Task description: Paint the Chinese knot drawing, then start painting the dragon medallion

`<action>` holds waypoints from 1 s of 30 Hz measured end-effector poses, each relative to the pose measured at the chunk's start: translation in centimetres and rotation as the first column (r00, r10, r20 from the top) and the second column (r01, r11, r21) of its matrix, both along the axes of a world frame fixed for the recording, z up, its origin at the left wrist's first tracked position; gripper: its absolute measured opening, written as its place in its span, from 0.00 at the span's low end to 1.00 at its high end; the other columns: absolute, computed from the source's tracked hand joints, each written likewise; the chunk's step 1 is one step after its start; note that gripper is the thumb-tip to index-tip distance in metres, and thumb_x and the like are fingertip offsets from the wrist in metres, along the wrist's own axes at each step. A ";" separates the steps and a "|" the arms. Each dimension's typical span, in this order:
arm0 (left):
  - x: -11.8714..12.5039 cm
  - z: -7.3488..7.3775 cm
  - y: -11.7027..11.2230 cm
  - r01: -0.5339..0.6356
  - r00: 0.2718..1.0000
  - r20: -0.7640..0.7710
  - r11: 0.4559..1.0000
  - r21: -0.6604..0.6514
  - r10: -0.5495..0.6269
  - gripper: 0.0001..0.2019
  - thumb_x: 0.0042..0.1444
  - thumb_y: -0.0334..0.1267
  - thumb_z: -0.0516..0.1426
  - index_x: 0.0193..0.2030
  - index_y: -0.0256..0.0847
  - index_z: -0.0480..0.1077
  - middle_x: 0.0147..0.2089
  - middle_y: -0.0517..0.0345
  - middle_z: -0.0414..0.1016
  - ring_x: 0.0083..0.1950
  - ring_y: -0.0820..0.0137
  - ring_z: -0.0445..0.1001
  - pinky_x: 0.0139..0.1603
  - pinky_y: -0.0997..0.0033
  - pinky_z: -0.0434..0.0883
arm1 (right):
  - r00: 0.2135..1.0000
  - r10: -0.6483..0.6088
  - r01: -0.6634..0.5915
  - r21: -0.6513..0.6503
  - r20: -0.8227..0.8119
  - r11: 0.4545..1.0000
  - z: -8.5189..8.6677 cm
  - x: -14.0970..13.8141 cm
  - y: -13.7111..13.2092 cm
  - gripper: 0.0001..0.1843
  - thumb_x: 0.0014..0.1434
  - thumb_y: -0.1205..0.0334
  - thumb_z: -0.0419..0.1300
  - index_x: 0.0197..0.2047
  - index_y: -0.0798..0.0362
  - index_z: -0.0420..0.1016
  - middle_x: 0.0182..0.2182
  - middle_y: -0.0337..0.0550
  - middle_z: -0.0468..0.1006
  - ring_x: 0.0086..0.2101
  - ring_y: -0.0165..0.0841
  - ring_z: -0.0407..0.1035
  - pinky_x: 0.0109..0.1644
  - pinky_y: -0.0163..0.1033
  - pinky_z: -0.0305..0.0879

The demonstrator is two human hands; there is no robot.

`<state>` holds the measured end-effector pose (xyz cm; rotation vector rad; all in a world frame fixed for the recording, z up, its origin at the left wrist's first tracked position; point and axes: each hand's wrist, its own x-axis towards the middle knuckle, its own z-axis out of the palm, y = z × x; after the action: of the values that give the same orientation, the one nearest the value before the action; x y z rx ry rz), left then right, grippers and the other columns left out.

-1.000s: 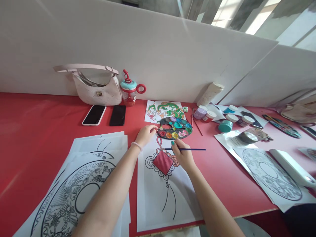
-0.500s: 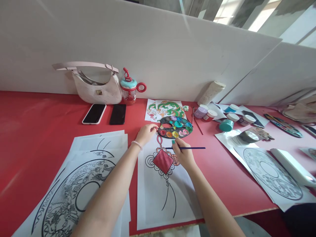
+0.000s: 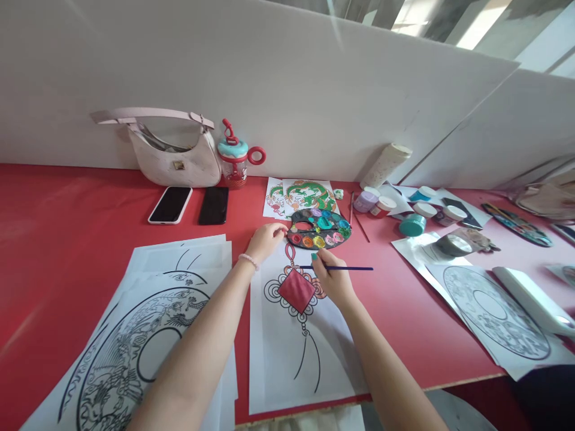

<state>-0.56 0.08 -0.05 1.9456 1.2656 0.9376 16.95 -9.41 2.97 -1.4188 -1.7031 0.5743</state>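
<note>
My right hand [image 3: 335, 276] is closed around a dark blue paintbrush [image 3: 357, 269], held nearly level with its tip pointing left. That tip meets the top loops of a knot drawing on a white sheet [image 3: 274, 371]. The drawing has a red-painted diamond [image 3: 296, 291] in the middle, some reddish loops at its top and right, and plain outlined loops elsewhere. My left hand [image 3: 268, 240], with a beaded bracelet on the wrist, is pinched at the left edge of a black paint palette [image 3: 306, 246]. Several paint colours fill the palette's wells. My fingertips there are partly hidden.
Printed line-art sheets [image 3: 179, 299] lie under my left forearm. Behind stand two phones [image 3: 171, 205], a white handbag [image 3: 177, 161] and a cup [image 3: 234, 164]. Green dragon pictures [image 3: 309, 194] lie behind the palette. Paint jars [image 3: 412, 225] and another palette [image 3: 516, 224] are at right.
The brush tip has shifted slightly left along the top loops of the drawing. My left hand stays at the palette, and the whole view has moved a little.
</note>
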 end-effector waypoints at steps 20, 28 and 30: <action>0.0 0.0 -0.1 -0.010 1.000 -0.004 1.000 -0.005 0.010 0.11 0.58 0.35 0.50 0.41 0.41 0.73 0.42 0.57 0.78 0.43 0.67 0.75 0.43 0.70 0.69 | 0.999 -0.038 0.037 0.019 0.027 0.999 0.2 0.2 -0.1 0.16 0.56 0.61 0.48 0.21 0.50 0.45 0.16 0.30 0.48 0.20 0.24 0.44 0.21 0.31 0.43; 0.0 0.2 -0.2 -0.007 1.000 -0.002 1.000 -0.007 0.007 0.11 0.58 0.35 0.50 0.40 0.41 0.73 0.41 0.56 0.78 0.42 0.67 0.75 0.43 0.71 0.69 | 0.999 -0.033 0.032 0.009 0.011 0.999 0.4 0.2 -0.3 0.16 0.57 0.60 0.48 0.21 0.50 0.45 0.16 0.31 0.48 0.20 0.24 0.43 0.21 0.32 0.43; 0.0 0.3 -0.2 -0.005 1.000 -0.003 1.000 -0.010 0.005 0.11 0.58 0.35 0.50 0.40 0.41 0.73 0.41 0.57 0.78 0.42 0.68 0.75 0.43 0.71 0.69 | 0.999 -0.038 0.038 0.010 0.005 0.999 0.4 0.2 -0.3 0.16 0.57 0.60 0.48 0.21 0.50 0.46 0.16 0.31 0.48 0.20 0.24 0.44 0.21 0.31 0.44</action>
<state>-0.52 -0.12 0.21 1.9381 1.2750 0.9289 17.11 -9.70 3.41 -1.4438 -1.6770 0.5417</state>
